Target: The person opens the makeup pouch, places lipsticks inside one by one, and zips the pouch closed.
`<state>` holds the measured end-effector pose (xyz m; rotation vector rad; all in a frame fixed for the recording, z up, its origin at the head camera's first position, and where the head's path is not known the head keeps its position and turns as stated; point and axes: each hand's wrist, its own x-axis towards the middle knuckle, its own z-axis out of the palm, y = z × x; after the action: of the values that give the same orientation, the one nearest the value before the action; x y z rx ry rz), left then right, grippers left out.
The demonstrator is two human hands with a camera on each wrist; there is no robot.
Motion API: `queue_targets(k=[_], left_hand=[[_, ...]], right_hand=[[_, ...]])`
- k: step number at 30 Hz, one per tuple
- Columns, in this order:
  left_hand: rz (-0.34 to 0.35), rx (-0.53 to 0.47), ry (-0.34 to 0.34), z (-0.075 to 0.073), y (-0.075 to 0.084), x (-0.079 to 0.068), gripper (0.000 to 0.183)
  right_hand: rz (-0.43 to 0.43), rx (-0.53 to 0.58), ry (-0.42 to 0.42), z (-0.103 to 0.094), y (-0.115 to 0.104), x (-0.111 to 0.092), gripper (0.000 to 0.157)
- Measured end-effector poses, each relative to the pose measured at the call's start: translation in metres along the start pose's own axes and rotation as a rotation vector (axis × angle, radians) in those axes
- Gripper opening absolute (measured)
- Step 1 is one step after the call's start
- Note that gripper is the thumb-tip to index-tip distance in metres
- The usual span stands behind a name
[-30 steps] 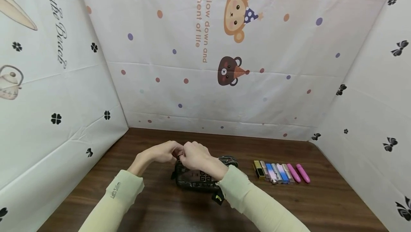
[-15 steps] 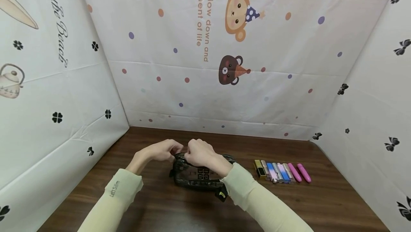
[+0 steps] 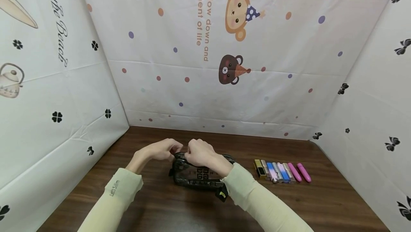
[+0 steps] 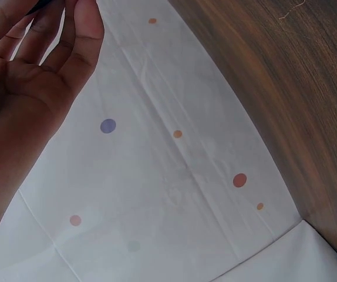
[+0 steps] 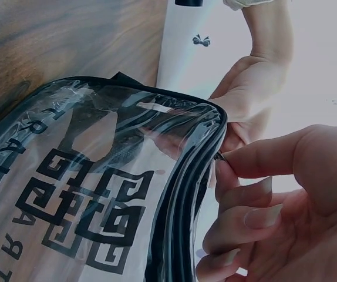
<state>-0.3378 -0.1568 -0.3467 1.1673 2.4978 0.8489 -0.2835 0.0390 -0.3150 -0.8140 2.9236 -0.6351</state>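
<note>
A clear zip pouch (image 3: 189, 175) with black trim and a black geometric print lies on the table in front of me. At its top left corner, my left hand (image 3: 162, 150) grips the edge with bent fingers; the left wrist view catches only part of this hand and a bit of something dark. My right hand (image 3: 202, 153) is just to the right, over the pouch's top edge. In the right wrist view its thumb and index finger pinch a small dark zipper pull (image 5: 219, 157) beside the black zipper (image 5: 177, 205), the other fingers curled.
Right of the pouch lies a row of small items: a gold and black box (image 3: 259, 169), several slim tubes (image 3: 278, 172), and two pink sticks (image 3: 299, 172). A black tag (image 3: 221, 193) hangs at the pouch's front. White printed sheets (image 3: 192, 93) wall the brown table (image 3: 154, 203).
My right hand has shifted slightly right, apart from the left hand, and the pouch has turned a little so more of its print shows. Over the last half second almost nothing moves.
</note>
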Motion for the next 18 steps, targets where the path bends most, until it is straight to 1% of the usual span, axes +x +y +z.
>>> queue_targets(k=[4, 10, 18], left_hand=[[0.006, 0.009, 0.008, -0.0008, -0.0012, -0.0007, 0.022], [0.005, 0.005, -0.001, -0.0011, -0.0033, -0.0017, 0.020], [0.001, 0.011, -0.006, -0.0037, -0.0044, -0.0040, 0.015]], right_hand=[[0.013, -0.004, -0.008, -0.0009, 0.0010, -0.0004, 0.054], [0.020, -0.005, -0.023, -0.0009, 0.0030, -0.0020, 0.054], [0.019, -0.017, -0.016, -0.0013, 0.0049, -0.0033, 0.054]])
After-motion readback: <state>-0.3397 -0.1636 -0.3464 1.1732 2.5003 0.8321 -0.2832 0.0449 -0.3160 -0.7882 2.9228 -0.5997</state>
